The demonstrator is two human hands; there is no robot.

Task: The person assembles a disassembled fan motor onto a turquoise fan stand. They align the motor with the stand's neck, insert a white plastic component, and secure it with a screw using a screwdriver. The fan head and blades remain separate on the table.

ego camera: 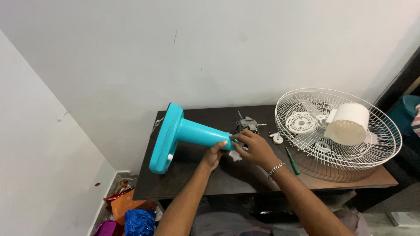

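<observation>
A plain pale wall rises behind a dark bench (pixel 192 181) pushed against it, with crumpled coloured wrappers (pixel 127 214) on the floor below the bench's left end. A turquoise fan stand (pixel 183 133) lies on its side across the bench, its flat base tipped up toward the left and its neck pointing right. The left hand (pixel 214 154) has its grip curled under the narrow end of the stand's neck, thumb on top. The right hand (pixel 256 146), a chain bracelet at its wrist, meets that same end, fingers closed over the joint where the grey fan motor (pixel 248 124) sits just beyond the neck. Right of the stand, a green-handled screwdriver (pixel 292 161) lies near the right forearm, and small white parts (pixel 277 138) rest beside it. Further right of the stand sits a white wire fan guard (pixel 337 153) holding a white motor cover (pixel 348 123) and a round white plate (pixel 301 123).
</observation>
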